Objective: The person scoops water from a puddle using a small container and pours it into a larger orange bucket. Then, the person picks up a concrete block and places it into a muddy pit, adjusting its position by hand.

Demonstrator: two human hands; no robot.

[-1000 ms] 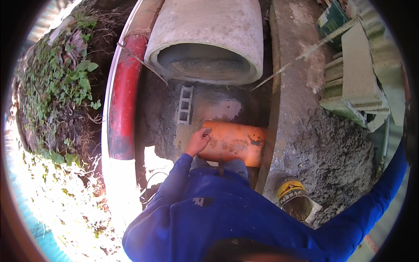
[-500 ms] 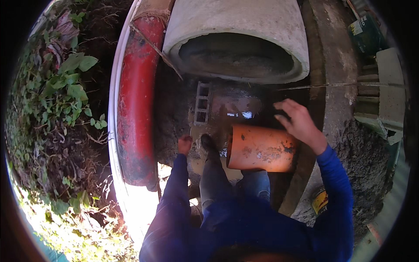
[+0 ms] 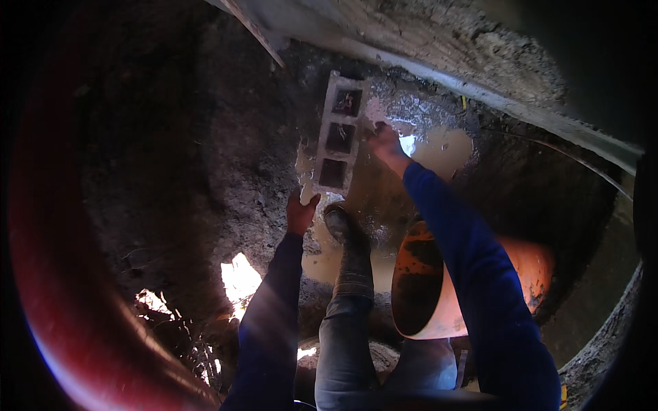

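A grey concrete block (image 3: 339, 133) with three square hollows lies on wet, muddy ground ahead of me. My left hand (image 3: 300, 214) is just off the block's near left corner, thumb and fingers apart, with nothing in it. On the block's other side my right hand (image 3: 386, 144) reaches over the puddle. Its fingers point at the block's long right edge, slightly parted and holding nothing; whether they touch it I cannot tell. My boot (image 3: 337, 222) stands close to the block's near end.
An orange pipe section (image 3: 439, 318) lies beside my legs at the right, partly under my right forearm. Across the far side runs the rim of a large concrete pipe (image 3: 480, 89). A red curved pipe (image 3: 62, 308) borders the left. Muddy water (image 3: 445, 149) pools right of the block.
I have bent down closer to the ground. My right hand has moved from above the orange pipe to the block's right side; my left hand has come up to its near end.
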